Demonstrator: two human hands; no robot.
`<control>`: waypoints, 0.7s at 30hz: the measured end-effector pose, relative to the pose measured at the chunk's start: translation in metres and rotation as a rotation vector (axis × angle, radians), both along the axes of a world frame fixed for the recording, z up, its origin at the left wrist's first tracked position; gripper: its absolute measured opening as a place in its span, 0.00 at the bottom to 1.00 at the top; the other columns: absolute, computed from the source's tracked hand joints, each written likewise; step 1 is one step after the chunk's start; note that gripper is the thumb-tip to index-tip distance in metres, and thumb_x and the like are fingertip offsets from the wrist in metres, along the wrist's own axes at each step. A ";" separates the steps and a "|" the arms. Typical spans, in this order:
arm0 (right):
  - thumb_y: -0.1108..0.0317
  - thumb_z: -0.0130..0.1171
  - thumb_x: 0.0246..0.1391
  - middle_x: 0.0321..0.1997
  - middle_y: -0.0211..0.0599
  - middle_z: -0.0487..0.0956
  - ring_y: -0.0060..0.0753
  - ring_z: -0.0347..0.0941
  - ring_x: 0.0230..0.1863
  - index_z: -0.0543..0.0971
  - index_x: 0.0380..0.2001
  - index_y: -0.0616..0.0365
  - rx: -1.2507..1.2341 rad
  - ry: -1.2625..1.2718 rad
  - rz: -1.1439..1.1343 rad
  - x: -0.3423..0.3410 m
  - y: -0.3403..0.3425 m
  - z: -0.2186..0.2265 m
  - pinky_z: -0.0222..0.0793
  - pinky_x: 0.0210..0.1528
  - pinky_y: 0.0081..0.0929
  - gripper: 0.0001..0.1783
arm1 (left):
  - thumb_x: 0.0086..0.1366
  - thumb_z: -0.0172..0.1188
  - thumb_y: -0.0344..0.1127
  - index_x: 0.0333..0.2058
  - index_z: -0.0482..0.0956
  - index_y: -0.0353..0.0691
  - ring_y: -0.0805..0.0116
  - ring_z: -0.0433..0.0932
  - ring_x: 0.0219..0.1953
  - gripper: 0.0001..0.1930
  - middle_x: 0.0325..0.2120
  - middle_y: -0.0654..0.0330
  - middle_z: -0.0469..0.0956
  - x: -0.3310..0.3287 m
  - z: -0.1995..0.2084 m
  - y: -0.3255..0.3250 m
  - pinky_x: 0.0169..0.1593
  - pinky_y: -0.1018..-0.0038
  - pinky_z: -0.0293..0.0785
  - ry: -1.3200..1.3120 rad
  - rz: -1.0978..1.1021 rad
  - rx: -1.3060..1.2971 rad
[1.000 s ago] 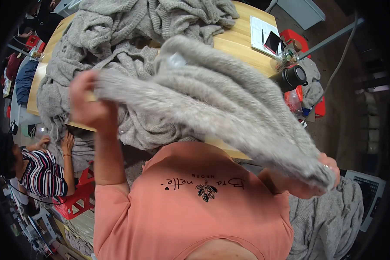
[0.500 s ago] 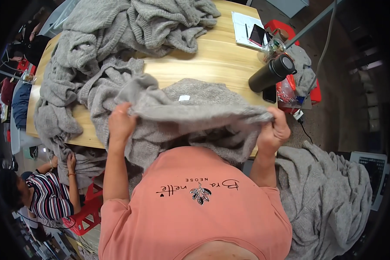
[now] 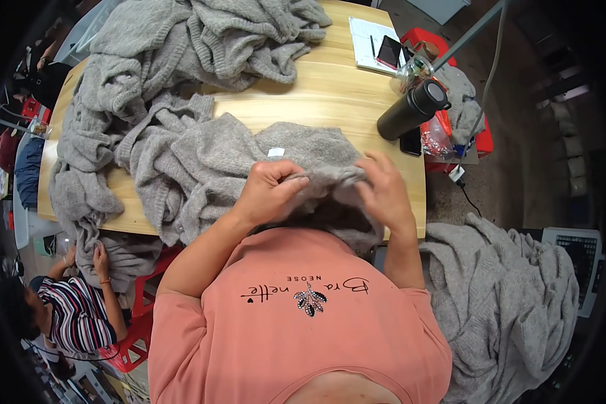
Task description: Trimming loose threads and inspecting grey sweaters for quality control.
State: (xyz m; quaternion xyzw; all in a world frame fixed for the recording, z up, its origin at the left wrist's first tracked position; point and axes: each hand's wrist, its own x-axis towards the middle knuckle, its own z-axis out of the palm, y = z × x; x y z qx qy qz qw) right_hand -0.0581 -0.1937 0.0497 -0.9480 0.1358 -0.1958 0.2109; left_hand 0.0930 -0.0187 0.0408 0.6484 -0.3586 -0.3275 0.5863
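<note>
A grey knit garment lies bunched at the near edge of the table, a small white label on its upper side. My left hand is closed, pinching a fold of its edge between thumb and fingers. Close by on the right, my right hand has bent fingers around the same edge, slightly blurred by motion. Between the two hands the knit is gathered, and a dark opening shows beneath it. The garment's lower part is hidden against my body.
More grey knits are heaped along the table's far and left sides. A black bottle, phone and notebook stand at the right. Another knit pile lies lower right. A co-worker sits at left, handling knit.
My left hand has moved right along the edge, and my right hand slightly left, so they are much closer together. The stretched edge has become a bunched fold.
</note>
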 end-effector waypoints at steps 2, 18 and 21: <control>0.73 0.60 0.35 0.45 0.50 0.69 0.51 0.65 0.48 0.72 0.38 0.61 0.072 -0.027 0.102 0.012 0.015 0.007 0.62 0.50 0.36 0.21 | 0.51 0.58 0.24 0.26 0.77 0.34 0.85 0.66 0.21 0.02 0.16 0.69 0.72 -0.003 -0.003 0.002 0.24 0.84 0.64 -0.059 -0.012 0.044; 0.80 0.54 0.39 0.19 0.40 0.65 0.42 0.63 0.23 0.68 0.19 0.60 0.372 -0.398 0.271 0.044 0.061 -0.025 0.58 0.27 0.33 0.05 | 0.50 0.59 0.24 0.23 0.76 0.33 0.84 0.67 0.21 0.01 0.18 0.67 0.74 -0.013 -0.009 0.017 0.23 0.85 0.64 0.395 -0.023 0.004; 0.80 0.53 0.44 0.24 0.40 0.71 0.36 0.67 0.26 0.72 0.25 0.63 0.436 -0.336 0.320 0.041 0.054 -0.018 0.63 0.29 0.25 0.03 | 0.52 0.58 0.24 0.24 0.76 0.33 0.82 0.70 0.22 0.01 0.19 0.65 0.75 -0.010 -0.005 0.018 0.25 0.84 0.66 0.459 0.005 0.008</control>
